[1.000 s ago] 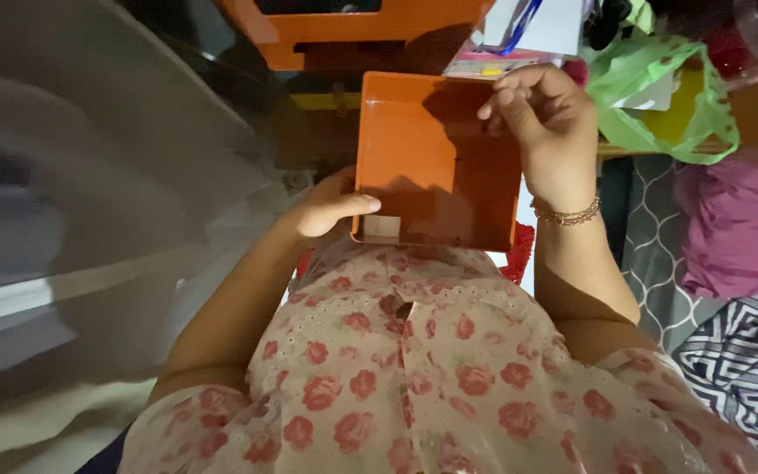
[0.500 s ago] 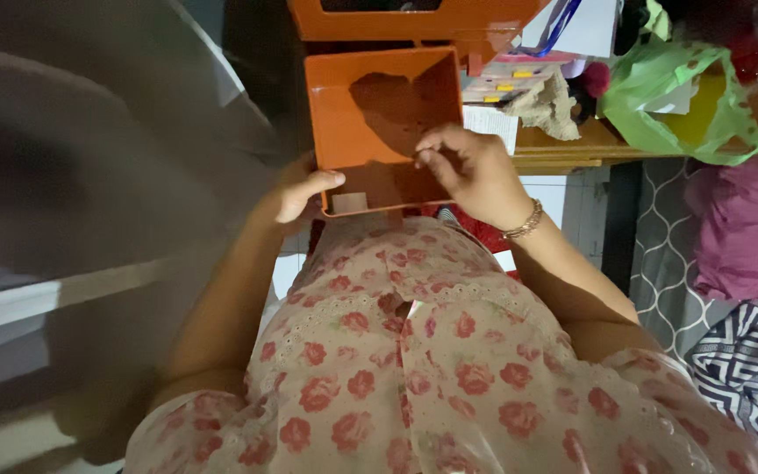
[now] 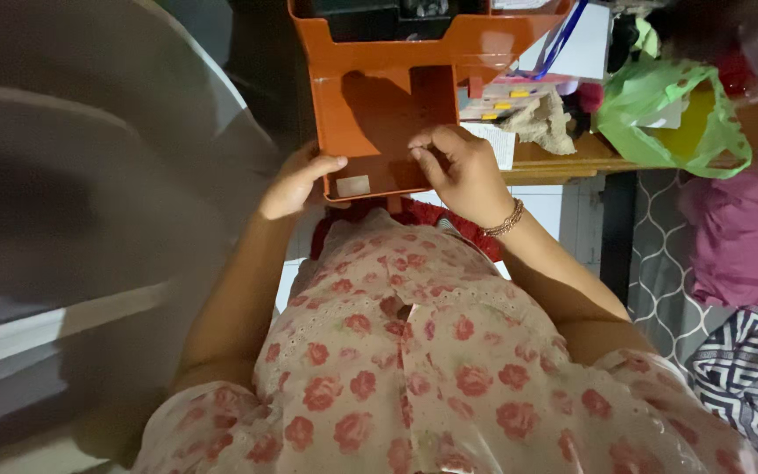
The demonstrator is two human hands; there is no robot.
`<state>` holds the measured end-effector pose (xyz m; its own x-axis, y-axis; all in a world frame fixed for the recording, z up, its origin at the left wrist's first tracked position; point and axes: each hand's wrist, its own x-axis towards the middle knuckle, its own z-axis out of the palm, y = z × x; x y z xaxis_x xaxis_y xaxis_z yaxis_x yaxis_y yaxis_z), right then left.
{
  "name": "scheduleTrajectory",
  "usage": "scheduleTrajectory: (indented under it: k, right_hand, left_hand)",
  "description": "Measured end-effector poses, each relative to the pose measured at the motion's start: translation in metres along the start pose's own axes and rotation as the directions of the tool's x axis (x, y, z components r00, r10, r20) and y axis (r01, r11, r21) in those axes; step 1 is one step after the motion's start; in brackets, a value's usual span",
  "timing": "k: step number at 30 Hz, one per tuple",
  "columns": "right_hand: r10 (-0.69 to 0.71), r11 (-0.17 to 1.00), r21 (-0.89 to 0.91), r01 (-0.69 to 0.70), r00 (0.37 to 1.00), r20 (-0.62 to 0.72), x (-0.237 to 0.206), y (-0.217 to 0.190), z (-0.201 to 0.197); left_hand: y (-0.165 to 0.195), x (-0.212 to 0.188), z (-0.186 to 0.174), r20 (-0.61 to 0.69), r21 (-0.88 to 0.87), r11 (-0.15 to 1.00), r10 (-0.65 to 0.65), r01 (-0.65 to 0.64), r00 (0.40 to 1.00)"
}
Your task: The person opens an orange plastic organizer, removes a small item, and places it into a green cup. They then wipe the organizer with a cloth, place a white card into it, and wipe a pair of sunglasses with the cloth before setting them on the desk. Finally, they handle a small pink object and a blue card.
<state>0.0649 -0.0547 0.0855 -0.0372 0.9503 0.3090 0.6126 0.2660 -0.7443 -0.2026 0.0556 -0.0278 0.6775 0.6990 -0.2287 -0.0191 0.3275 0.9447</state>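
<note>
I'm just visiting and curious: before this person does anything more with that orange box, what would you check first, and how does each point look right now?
1. Left hand on the orange box: ok, it grips the left edge.
2. Right hand on the box: ok, its fingertips rest on the inner face.
3. Box held level: not ok, it is tipped toward the camera.
4. Box clear of the orange unit above: cannot tell, they overlap.
5. Room on the wooden shelf alongside: not ok, a green bag and papers crowd it.

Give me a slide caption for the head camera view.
Left hand and right hand hold an orange plastic panel before a cluttered wooden shelf.
</note>
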Motion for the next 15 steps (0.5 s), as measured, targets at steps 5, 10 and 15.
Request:
scheduleTrajectory:
  k: [5, 10, 15]
  right_hand:
    - [0.011, 1.0, 0.01, -0.011, 1.0, -0.021, 0.005, 0.003, 0.004]
    - [0.063, 0.995, 0.075, -0.063, 0.998, -0.007, 0.011, 0.001, 0.004]
    - [-0.023, 0.996, 0.091, 0.024, 1.0, -0.012, 0.019, -0.01, -0.007]
  left_hand:
    - [0.027, 0.009, -0.003, -0.124, -0.263, 0.932, -0.289, 0.249, 0.949]
    - [0.023, 0.03, 0.001, -0.237, -0.363, 0.909, -0.303, 0.205, 0.923]
    - [0.026, 0.03, -0.019, -0.319, -0.088, 0.899, -0.434, 0.429, 0.843]
